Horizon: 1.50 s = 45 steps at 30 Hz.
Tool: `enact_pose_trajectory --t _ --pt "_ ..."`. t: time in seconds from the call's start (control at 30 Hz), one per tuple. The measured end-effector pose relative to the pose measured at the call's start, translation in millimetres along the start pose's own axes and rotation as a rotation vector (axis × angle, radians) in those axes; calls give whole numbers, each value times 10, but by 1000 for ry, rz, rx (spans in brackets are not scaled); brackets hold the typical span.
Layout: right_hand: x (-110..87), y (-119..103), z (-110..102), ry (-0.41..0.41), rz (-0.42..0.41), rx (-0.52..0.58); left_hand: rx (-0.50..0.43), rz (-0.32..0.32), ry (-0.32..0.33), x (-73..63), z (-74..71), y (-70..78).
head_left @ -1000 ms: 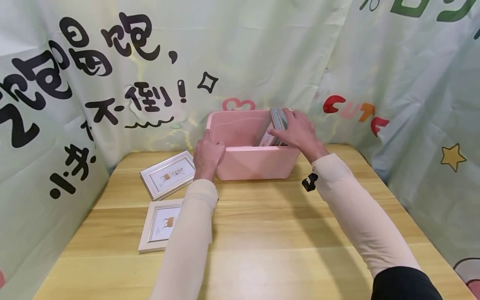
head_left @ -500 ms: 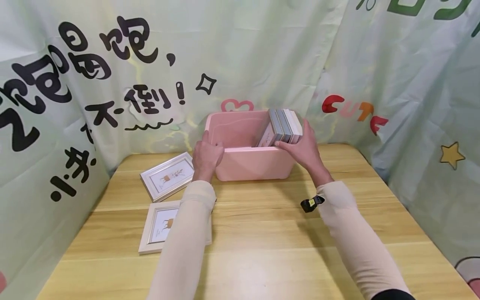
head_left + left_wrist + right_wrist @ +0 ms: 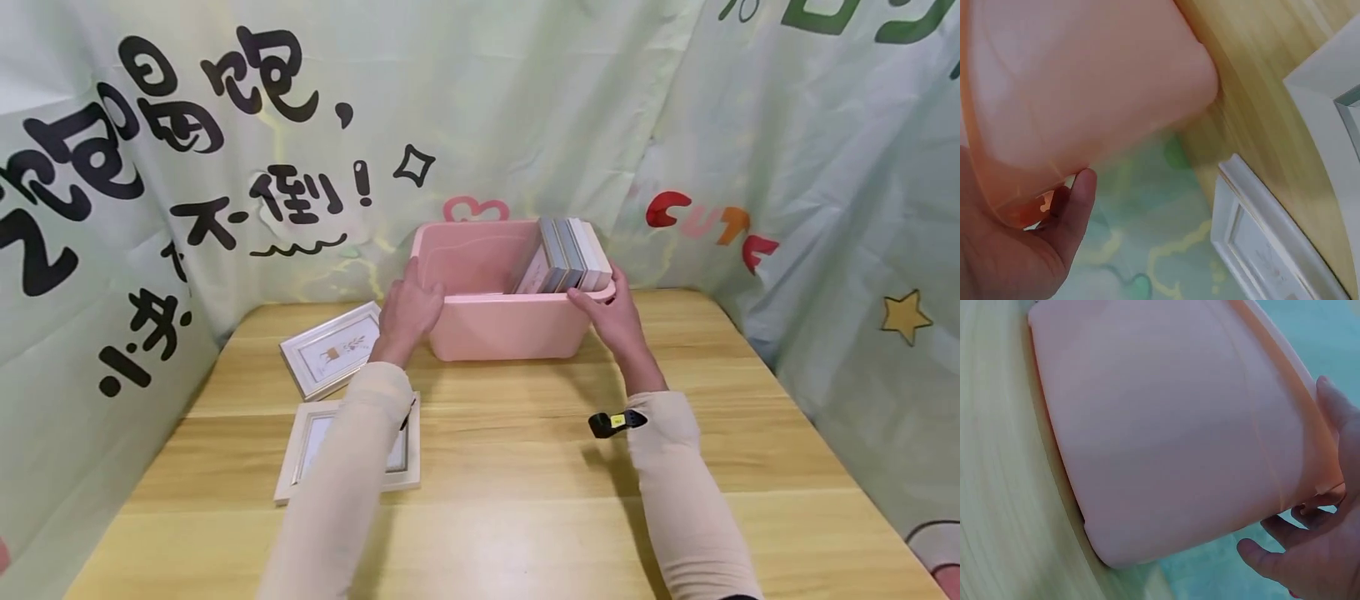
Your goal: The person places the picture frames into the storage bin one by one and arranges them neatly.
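A pink plastic storage bin (image 3: 510, 329) stands at the back of the table. Inside its right end, several slim picture frames (image 3: 566, 258) with grey and white edges lean side by side. My left hand (image 3: 408, 312) grips the rim at the bin's left end; in the left wrist view its fingers curl under the lip of the pink wall (image 3: 1097, 75). At the other end, my right hand (image 3: 618, 321) holds the right rim, thumb over the lip. The right wrist view shows fingers beneath that rim, beside the bin's side (image 3: 1147, 425).
Two picture frames lie face up on the table at the left: a silvery one (image 3: 333, 350) near the bin and a cream one (image 3: 408, 471) partly hidden by the left sleeve. A printed cloth (image 3: 525, 108) hangs behind the wooden table (image 3: 510, 500).
My right hand has come off the tops of the frames in the bin and moved down to the right rim. The left hand stays at the left rim, its forearm shifted slightly left.
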State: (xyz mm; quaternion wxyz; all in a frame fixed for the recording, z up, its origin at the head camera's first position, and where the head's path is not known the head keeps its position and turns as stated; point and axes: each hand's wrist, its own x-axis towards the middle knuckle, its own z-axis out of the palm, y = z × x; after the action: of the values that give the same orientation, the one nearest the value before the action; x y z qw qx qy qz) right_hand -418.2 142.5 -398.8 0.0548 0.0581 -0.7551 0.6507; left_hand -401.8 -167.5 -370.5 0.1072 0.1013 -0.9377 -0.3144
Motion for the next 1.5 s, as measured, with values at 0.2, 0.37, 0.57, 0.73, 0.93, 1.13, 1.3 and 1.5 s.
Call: enact_pose_trajectory --t 0.2,0.37,0.57,0.73,0.93,1.13,1.3,1.5 --pt "-23 27 -8 40 6 -20 -150 90 -156 -31 -83 -181" --pt "-26 63 7 92 24 -48 -192 150 -299 -251 -110 -505" --pt "-33 91 37 92 44 -70 25 243 -384 -635 -77 -846" --pt "-46 71 27 95 41 -84 252 288 -386 -955 -63 -875" --pt "-72 75 22 96 52 -121 375 244 -490 -1341 -16 -881" --pt "-88 72 24 101 61 -142 441 217 -526 -1650 1 -929" --pt "-91 73 16 103 69 -148 494 228 -503 -1768 -5 -931" --pt "-86 84 8 94 64 -145 645 322 -439 -1804 46 -944"
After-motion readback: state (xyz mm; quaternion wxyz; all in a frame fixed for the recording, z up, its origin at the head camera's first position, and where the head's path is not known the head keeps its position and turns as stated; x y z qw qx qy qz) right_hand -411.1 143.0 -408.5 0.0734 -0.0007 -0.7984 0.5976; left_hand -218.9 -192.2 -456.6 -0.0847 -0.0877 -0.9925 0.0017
